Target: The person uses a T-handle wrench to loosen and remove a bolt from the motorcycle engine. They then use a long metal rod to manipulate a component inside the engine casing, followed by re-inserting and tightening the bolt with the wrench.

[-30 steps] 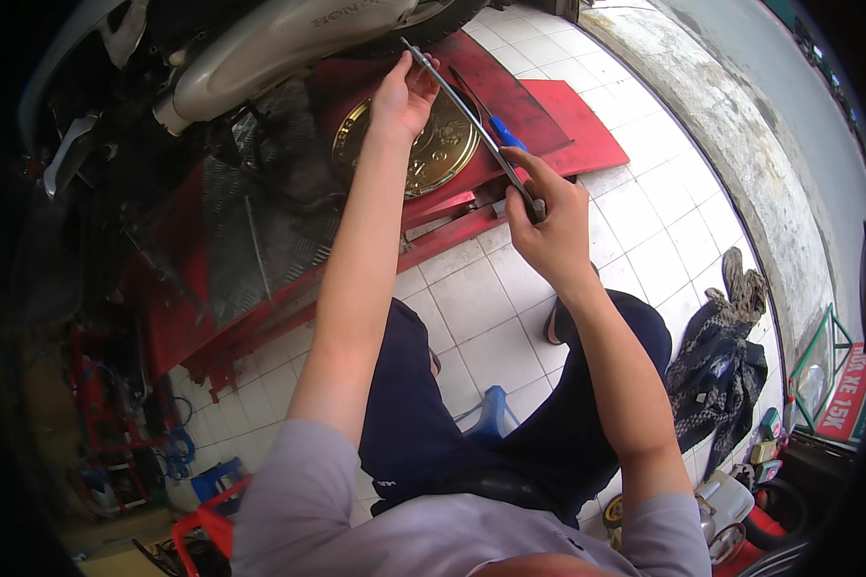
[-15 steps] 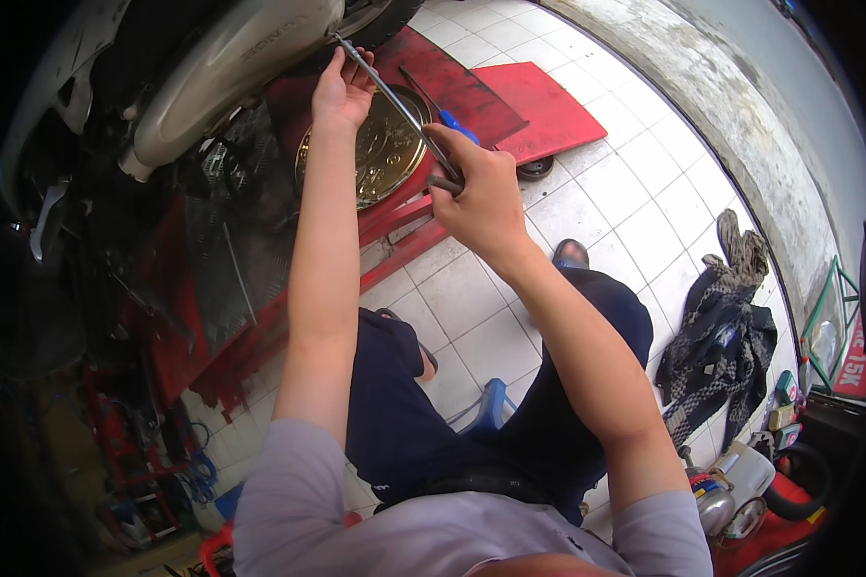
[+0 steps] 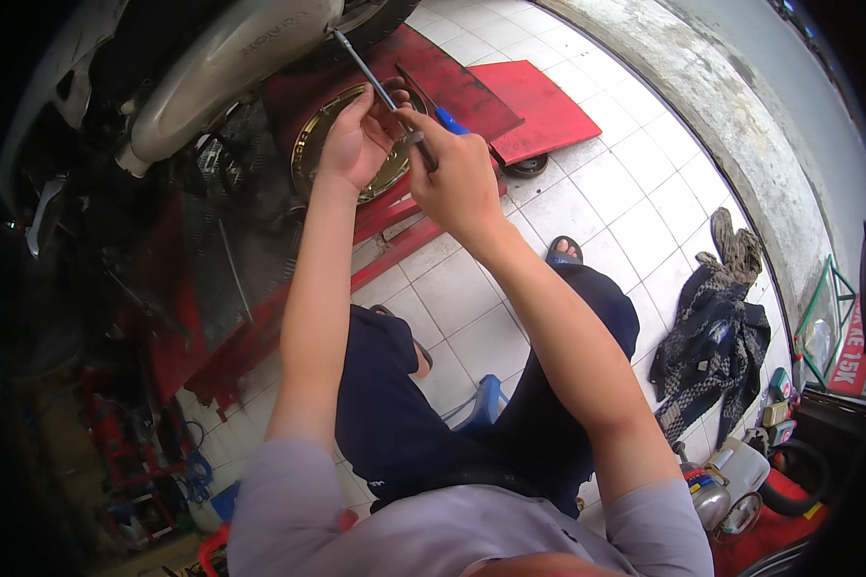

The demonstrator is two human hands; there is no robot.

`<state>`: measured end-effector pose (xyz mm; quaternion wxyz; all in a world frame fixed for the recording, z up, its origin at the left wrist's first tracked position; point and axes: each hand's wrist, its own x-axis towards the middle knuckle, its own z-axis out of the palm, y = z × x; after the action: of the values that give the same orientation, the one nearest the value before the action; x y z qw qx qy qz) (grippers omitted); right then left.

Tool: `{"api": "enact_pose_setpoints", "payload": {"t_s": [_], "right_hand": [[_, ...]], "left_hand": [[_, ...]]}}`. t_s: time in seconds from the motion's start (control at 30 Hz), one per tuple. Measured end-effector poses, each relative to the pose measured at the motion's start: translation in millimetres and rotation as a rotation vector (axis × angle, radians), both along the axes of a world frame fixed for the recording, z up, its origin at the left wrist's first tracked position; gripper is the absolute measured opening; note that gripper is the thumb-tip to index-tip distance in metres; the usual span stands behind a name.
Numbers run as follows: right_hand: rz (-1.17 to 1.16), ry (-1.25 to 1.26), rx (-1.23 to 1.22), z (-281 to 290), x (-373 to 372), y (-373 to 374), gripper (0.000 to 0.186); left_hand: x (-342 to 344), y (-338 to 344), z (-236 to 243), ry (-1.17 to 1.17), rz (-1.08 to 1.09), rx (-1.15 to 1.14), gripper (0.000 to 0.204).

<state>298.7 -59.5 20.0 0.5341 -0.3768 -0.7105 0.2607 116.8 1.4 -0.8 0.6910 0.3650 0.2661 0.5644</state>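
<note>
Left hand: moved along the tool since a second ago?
Yes. The left hand slid down the long tool, from near the silver muffler toward the right hand.

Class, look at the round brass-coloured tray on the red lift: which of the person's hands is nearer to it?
Left. The left hand is directly over the tray, gripping the long metal tool. The right hand holds the tool's lower end, just off the tray's right edge.

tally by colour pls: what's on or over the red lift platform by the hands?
Silver: 2, long metal tool, muffler
Gold: 1, round pan
Blue: 1, tool handle
Black: 1, small wheel
Total: 5
</note>
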Motion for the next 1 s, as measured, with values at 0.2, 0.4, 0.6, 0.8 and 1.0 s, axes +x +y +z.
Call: {"api": "enact_pose_setpoints", "payload": {"t_s": [0.2, 0.4, 0.6, 0.8, 1.0], "right_hand": [[0.283, 0.569, -0.363, -4.1, -6.3, 8.2, 0.028], [0.394, 0.495, -0.400, -3.0, -1.2, -3.3, 0.039], [0.159, 0.266, -0.173, 27.9, 58.3, -15.4, 0.044], [0.027, -0.005, -0.072, 15.2, 79.1, -17.5, 0.032], [0.063, -0.290, -0.131, 5.9, 53.4, -28.5, 0.018]], "left_hand": [[22.9, -36.1, -6.1, -0.099, -0.224, 0.067, 0.028], [25.2, -39.2, -8.1, -0.206, -0.138, 0.056, 0.019], [34.1, -38.3, -10.1, -0.343, -0.121, 0.082, 0.018], [45.1, -28.2, -9.1, -0.405, -0.117, 0.024, 0.016], [49.2, -22.6, -7.7, -0.408, -0.121, 0.087, 0.015]]}}
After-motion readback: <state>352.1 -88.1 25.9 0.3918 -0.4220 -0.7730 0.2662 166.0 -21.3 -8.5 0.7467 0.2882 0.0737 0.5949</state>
